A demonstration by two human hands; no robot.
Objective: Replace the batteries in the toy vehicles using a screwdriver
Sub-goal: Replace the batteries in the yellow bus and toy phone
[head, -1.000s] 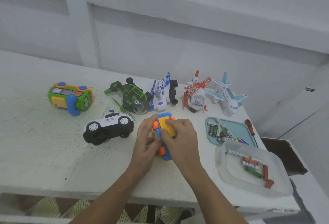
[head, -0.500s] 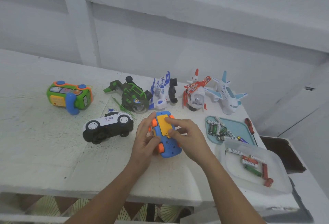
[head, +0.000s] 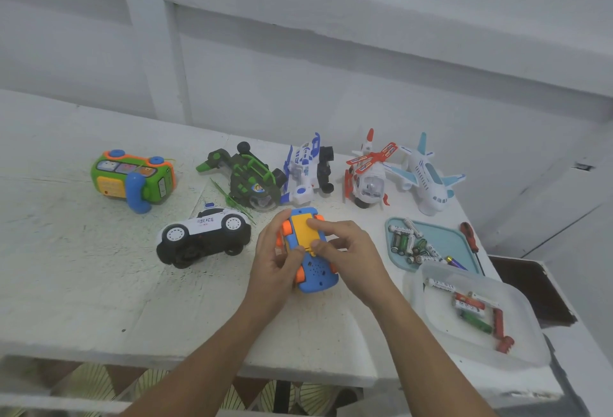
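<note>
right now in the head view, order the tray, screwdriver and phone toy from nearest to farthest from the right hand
1. tray, just right of the right hand
2. screwdriver, past the tray's right edge
3. phone toy, far left

We see a white painted table [head: 83, 284] under the grip, scuffed and speckled, with a white panelled wall [head: 331, 51] beyond it. Just right of the grip lies a teal tray [head: 447, 237]. A clear plastic tub [head: 524, 333] covers its near corner. Below the grip, past the table edge, fan-patterned floor tiles [head: 83, 383] show.
</note>
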